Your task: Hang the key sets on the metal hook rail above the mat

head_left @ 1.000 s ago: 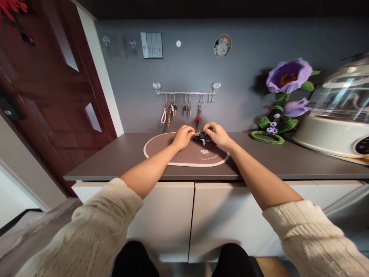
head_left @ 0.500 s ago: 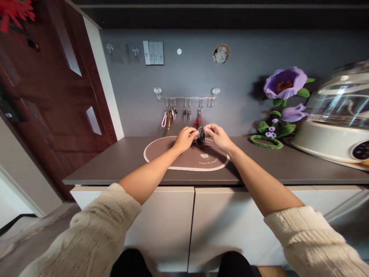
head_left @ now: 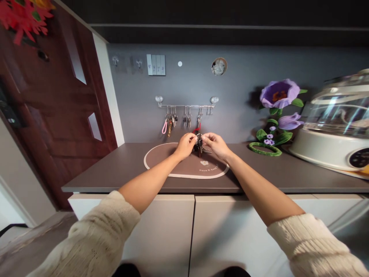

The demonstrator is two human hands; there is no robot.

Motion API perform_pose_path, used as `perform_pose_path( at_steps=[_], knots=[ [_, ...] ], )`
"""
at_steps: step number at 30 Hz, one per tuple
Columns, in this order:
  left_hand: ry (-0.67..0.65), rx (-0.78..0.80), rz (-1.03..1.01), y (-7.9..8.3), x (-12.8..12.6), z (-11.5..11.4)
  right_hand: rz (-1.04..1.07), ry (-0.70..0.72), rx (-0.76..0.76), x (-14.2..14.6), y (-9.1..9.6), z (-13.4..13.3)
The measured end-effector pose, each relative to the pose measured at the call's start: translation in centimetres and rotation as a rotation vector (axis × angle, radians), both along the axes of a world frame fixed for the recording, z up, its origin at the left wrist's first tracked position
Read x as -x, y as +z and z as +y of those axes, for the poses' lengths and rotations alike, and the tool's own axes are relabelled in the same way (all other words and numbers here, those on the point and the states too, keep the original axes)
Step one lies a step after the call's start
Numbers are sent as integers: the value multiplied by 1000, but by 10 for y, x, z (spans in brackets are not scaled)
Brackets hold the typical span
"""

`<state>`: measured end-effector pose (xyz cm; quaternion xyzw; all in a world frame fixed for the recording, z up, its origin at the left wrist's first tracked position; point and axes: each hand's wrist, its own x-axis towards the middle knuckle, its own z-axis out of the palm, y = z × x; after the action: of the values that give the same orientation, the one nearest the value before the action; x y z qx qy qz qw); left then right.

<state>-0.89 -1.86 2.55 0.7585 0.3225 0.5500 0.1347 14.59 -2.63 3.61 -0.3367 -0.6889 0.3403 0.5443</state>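
My left hand [head_left: 186, 145] and my right hand [head_left: 213, 145] meet over the far part of a brown oval mat [head_left: 173, 163]. Both pinch a bunch of dark keys on a metal ring [head_left: 199, 143], held just above the mat. The keys hang down between the fingertips. On the wall right behind them a chrome hook rail [head_left: 186, 105] carries several key sets, one with a pink loop [head_left: 164, 126] and one with a red loop [head_left: 197, 126].
The mat lies on a brown countertop [head_left: 115, 169] above white cabinet doors [head_left: 161, 231]. Purple fabric flowers [head_left: 279, 111] stand at the right, beside a white appliance with a clear lid [head_left: 334, 123]. A dark wooden door [head_left: 49, 104] is at the left.
Both hands have lifted the key bunch off the mat and brought it closer to the rail. The camera has tilted upward a little.
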Motion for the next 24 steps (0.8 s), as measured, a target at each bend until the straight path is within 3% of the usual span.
perform_pose_path(
  at_steps=[5, 16, 24],
  knots=[
    [2, -43, -30, -1, 0, 2, 99, 73, 76, 3, -3, 0],
    [86, -142, -30, -6, -1, 6, 278, 73, 71, 4, -2, 4],
    [127, -107, 50, -12, -1, 12, 383, 37, 93, -1, 13, 8]
  ],
)
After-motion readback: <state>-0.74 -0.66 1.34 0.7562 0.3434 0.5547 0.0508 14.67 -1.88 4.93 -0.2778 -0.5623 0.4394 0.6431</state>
